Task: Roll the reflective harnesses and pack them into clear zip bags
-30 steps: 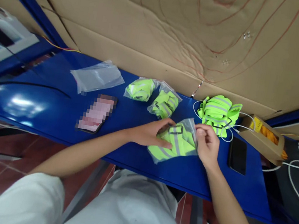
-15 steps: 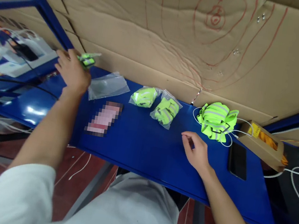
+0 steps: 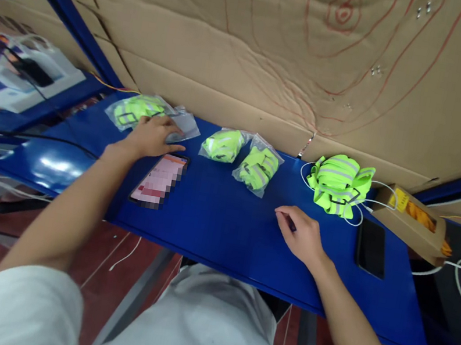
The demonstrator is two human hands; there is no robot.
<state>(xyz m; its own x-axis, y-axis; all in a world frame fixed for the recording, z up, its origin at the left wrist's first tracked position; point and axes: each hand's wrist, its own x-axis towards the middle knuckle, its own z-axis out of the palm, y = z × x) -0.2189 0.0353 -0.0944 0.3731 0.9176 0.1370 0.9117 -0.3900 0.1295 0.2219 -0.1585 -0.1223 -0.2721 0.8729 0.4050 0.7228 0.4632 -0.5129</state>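
Note:
My left hand [image 3: 155, 135] reaches over a clear plastic bag [image 3: 189, 125] that looks flat, its fingers stretched out and thumb apart. Just behind it lies a bagged neon-yellow reflective strap bundle [image 3: 137, 111] with a dark buckle; I cannot tell whether the fingers touch either bag. A phone with a lit pink screen [image 3: 159, 178] lies below that hand. My right hand [image 3: 297, 234] rests on the blue table with fingers curled toward the thumb and nothing visible in them. Two more bagged strap bundles, one [image 3: 222, 145] and another [image 3: 258, 168], lie between the hands.
A loose unbagged heap of reflective straps [image 3: 338, 185] sits at right, with a white cable around it. Beside it are a dark phone [image 3: 372, 247] and a cardboard box [image 3: 414, 224]. A cardboard wall [image 3: 240, 62] backs the blue table [image 3: 214, 217]; power strips [image 3: 36, 81] stand left.
My left hand has come down and right from the far left. The bagged strap bundle it had now lies on the table, let go. My right hand has barely moved.

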